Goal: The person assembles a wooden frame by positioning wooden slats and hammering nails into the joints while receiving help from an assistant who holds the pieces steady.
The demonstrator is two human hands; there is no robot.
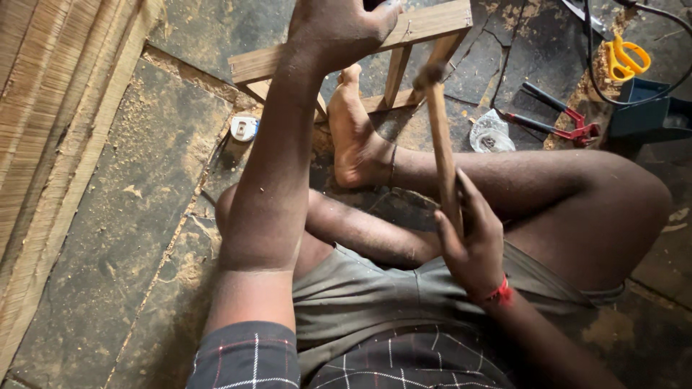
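Observation:
I sit on the floor with a small wooden frame [425, 25] standing in front of my feet. My left hand [339, 29] presses down on the frame's top rail, fingers closed over the wood. A hammer [440, 130] with a long wooden handle is gripped near its lower end by my right hand [472, 241], which wears a red thread at the wrist. The hammer's dark head hangs just below the top rail, close to one of the frame's uprights. My bare foot [353, 133] rests against the frame's lower rail.
A woven mat [50, 122] covers the floor at left. A small tape measure [244, 128] lies by the frame. Red-handled pliers [555, 119], a clear bag of small parts [490, 135], yellow scissors [626, 59], a black cable and sawdust lie at right.

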